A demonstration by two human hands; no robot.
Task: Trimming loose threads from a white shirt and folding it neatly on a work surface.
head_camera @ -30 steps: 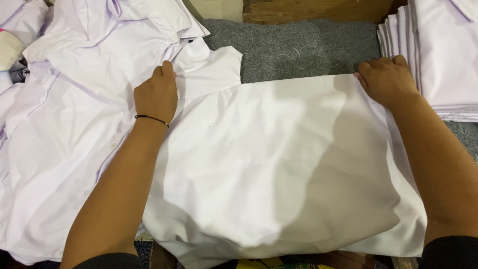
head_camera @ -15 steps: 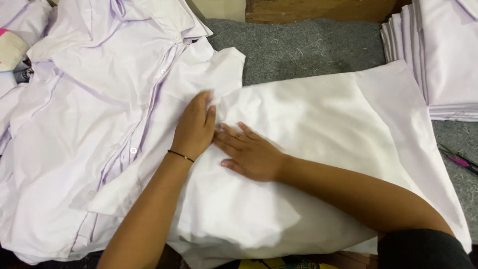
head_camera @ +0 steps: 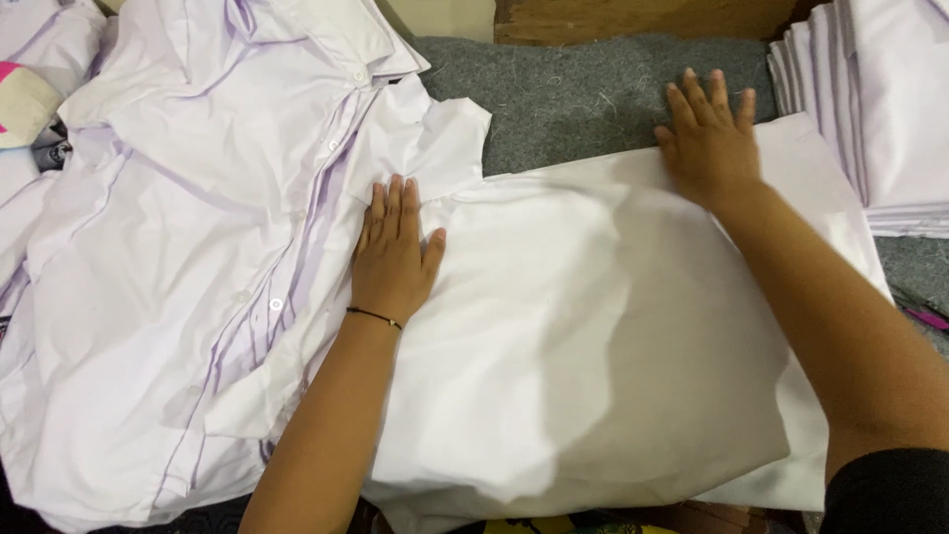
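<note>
1. White cotton lay under both palms: the left hand (head_camera: 393, 255) was spread flat, fingers together and gripping nothing, on the near-collar edge of the folded shirt (head_camera: 593, 336).
2. Up and to the right of those fingers, the right hand (head_camera: 710, 138) pressed open-fingered on the shirt's far corner, fingertips reaching onto the grey felt (head_camera: 583, 89).
3. Soft, light and limp, the cloth would probably slide and crease easily; edges and corners looked the best places to pinch.
4. Left of the left fingers lay a pile of unfolded shirts (head_camera: 178, 247); right of the right fingers, a folded stack (head_camera: 880, 109).
</note>
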